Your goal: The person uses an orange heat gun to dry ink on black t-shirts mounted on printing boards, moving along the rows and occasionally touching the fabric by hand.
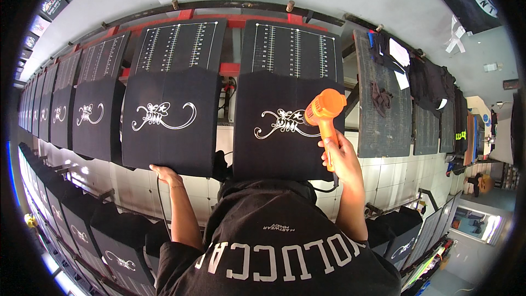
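My right hand [343,158] is wrapped round the handle of an orange heat gun [327,107]. Its nozzle points left and down at the white scroll-and-flower print on a black shirt [274,156], stretched over a board. At the lower edge of the neighbouring black shirt [164,153], my left hand [167,176] has its fingers closed near a thin dark cord [160,200], which seems to run from between them. Part of these fingers is hard to make out. Another piece of cord [329,189] hangs below the heat gun and passes behind my body.
Printing boards with black shirts [90,126] line up to the left on a red metal frame [236,22]. On the right stand a bare dark board [383,131] and a pile of dark cloth [433,85]. Another row of printed shirts [123,260] lies behind me, over a tiled floor [383,178].
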Demonstrator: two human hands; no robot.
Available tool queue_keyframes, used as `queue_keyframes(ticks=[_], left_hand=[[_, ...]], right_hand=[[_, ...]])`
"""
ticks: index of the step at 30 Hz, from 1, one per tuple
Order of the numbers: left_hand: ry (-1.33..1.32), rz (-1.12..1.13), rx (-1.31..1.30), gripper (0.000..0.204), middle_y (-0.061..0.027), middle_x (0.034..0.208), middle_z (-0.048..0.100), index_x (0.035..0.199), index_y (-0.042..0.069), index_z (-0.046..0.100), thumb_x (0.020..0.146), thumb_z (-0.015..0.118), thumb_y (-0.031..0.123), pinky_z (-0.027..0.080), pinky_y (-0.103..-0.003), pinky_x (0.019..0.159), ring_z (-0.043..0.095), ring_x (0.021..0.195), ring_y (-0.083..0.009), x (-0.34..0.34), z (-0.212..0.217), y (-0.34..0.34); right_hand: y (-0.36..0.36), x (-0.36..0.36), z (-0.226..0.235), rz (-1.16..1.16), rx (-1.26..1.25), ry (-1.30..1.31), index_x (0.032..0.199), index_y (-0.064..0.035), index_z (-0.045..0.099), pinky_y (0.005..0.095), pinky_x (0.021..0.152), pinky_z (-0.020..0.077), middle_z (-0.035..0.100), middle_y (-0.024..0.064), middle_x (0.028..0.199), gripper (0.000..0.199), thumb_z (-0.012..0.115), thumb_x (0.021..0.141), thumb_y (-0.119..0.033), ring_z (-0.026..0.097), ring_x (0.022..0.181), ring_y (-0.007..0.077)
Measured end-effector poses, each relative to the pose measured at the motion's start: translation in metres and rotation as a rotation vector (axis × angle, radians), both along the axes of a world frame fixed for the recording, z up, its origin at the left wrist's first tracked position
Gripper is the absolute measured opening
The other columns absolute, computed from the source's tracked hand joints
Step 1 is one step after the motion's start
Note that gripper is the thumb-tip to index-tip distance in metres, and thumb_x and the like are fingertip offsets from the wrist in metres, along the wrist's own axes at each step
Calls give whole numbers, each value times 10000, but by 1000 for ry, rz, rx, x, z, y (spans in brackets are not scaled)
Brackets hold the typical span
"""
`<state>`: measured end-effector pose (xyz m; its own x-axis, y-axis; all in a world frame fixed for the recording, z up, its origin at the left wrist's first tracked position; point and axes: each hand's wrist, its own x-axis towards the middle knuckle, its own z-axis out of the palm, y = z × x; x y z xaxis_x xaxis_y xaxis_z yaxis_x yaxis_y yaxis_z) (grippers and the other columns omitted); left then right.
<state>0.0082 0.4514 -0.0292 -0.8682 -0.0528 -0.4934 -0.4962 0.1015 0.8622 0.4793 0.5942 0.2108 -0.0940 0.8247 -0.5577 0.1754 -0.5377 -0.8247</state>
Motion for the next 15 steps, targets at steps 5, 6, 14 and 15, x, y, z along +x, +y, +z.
queue_keyframes(ticks=[5, 6, 14, 15], left_hand=[[-35, -13, -20, 809, -163, 1400, 514, 1354, -113, 464, 993, 318, 596, 412, -382, 1073, 535, 1228, -299, 10, 16, 8], [-29, -12, -28, 812, -163, 1399, 514, 1354, -116, 461, 992, 315, 597, 414, -383, 1071, 536, 1226, -300, 8, 14, 7], [-14, 13, -74, 854, -179, 1343, 557, 1312, -150, 487, 976, 327, 617, 459, -393, 1032, 582, 1160, -322, 14, 23, 10], [-12, 13, -73, 859, -182, 1341, 558, 1306, -154, 491, 973, 329, 622, 461, -396, 1031, 582, 1160, -323, 12, 21, 9]], right_hand=[[-1, -4, 2, 9, -36, 63, 1371, -34, 464, 240, 559, 512, 614, 65, 965, 421, 540, 1000, -219, 561, 651, 89], [-1, -8, 2, 16, -32, 66, 1372, -34, 463, 240, 561, 514, 614, 65, 964, 421, 538, 1001, -217, 562, 652, 89], [-5, -20, 9, 183, -67, 83, 1399, -25, 440, 243, 579, 508, 601, 54, 972, 467, 539, 1005, -255, 556, 683, 78], [-6, -21, 11, 201, -68, 84, 1400, -25, 439, 242, 579, 508, 600, 54, 975, 469, 538, 1006, -259, 555, 684, 78]])
